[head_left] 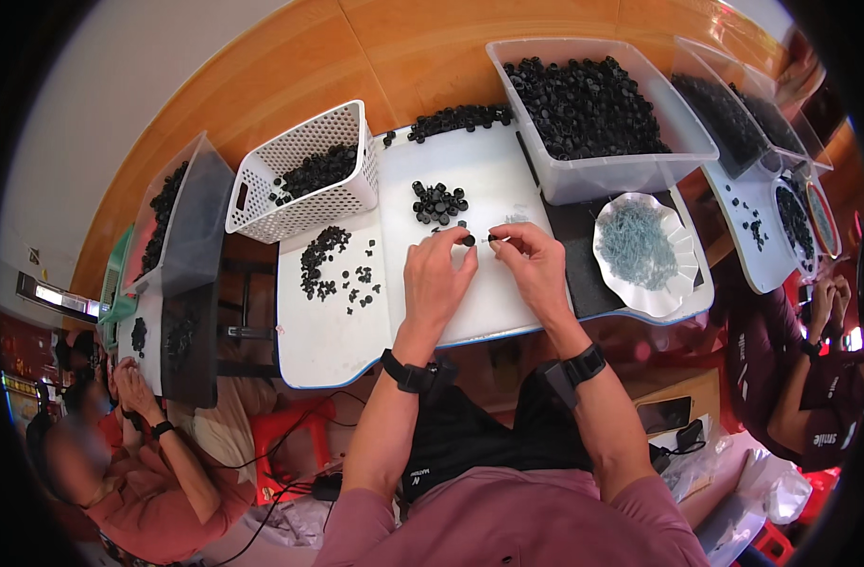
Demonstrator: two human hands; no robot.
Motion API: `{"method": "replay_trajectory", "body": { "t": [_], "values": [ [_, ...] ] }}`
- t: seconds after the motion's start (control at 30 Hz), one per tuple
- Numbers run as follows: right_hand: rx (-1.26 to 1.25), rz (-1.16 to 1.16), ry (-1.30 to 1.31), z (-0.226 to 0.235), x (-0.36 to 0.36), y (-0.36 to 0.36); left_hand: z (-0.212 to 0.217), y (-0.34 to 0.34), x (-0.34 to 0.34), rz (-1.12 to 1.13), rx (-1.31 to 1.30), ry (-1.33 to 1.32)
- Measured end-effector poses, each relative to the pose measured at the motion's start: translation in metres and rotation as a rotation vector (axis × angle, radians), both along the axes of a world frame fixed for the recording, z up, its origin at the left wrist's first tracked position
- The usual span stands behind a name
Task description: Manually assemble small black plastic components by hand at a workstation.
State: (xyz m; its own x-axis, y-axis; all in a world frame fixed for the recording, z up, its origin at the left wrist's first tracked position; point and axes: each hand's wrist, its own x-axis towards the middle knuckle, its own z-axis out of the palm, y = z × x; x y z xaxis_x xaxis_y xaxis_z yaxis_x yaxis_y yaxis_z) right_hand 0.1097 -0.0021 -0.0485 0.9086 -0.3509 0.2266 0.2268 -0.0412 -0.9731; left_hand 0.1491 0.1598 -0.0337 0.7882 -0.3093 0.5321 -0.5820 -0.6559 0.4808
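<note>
Assembly workshop, white worktable (488, 307), bins (607, 180) of black parts (583, 104), co-workers (162, 506) at side tables (755, 263)

On the table (488, 302), loose parts (316, 269) lie left, before the basket (318, 215); caps (439, 203) sit centrally; right, the dish (654, 301), apparently filled with pins (637, 244), stands before the bin (630, 176).

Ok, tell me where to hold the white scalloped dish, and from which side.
Probably best by the rim of the white scalloped dish, coming from the near right: that edge is bare, while the clear bin stands close behind. Keep it level; loose pale pieces cover its middle.
</note>
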Motion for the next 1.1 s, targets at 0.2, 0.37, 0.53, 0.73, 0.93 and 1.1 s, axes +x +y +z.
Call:
{"method": "replay_trajectory", "body": {
  "t": [0.2, 0.37, 0.53, 0.73, 0.93, 1.1],
  "values": [
    [-0.117, -0.018, -0.048, 0.008, -0.004, 0.002, -0.011, -0.006, -0.011, -0.004, -0.311, 0.283],
    [-0.22, 0.025, -0.076, 0.008, -0.003, 0.003, -0.013, -0.003, -0.012, -0.013, -0.343, 0.296],
    [-0.245, 0.032, -0.066, 0.009, -0.003, 0.005, -0.013, -0.002, -0.012, -0.03, -0.335, 0.262],
    [-0.273, 0.054, -0.049, 0.008, -0.003, 0.004, -0.013, -0.002, -0.014, -0.044, -0.361, 0.307],
    [-0.285, 0.049, 0.02, 0.01, -0.003, 0.006, -0.006, -0.002, -0.014, -0.025, -0.429, 0.435],
    [-0.2, 0.047, -0.041, -0.004, 0.001, 0.004, -0.008, 0.002, -0.012, -0.027, -0.439, 0.494]
  ]
}}
